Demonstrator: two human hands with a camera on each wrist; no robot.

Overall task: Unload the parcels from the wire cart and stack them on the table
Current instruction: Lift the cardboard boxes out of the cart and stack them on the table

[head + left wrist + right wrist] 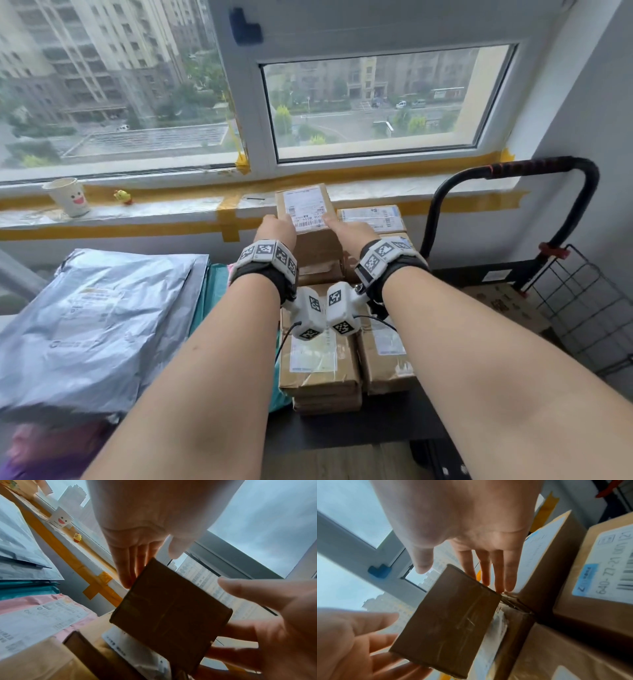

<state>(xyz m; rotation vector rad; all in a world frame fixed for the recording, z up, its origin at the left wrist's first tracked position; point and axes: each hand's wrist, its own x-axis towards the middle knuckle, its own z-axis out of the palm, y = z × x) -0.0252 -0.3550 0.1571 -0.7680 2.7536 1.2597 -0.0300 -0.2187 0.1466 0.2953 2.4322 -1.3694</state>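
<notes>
A small brown cardboard box (pixel 305 209) with a white shipping label on top is held between my two hands over the rear stack of boxes (pixel 320 263) on the dark table (pixel 342 428). My left hand (pixel 274 228) lies with straight fingers along its left side, thumb over the top. My right hand (pixel 352 229) does the same on its right side. The wrist views show the box's dark near end (pixel 169 612) (pixel 450 622) between both hands. I cannot tell whether it touches the box below. The black wire cart (pixel 582 308) stands to the right.
More labelled boxes sit stacked in front (pixel 318 359) (pixel 387 359) and behind on the right (pixel 371 217). Grey poly mailers (pixel 96 318) are piled on the left. One flat box (pixel 503 305) lies in the cart. A paper cup (pixel 66 197) and a yellow toy (pixel 122 197) stand on the windowsill.
</notes>
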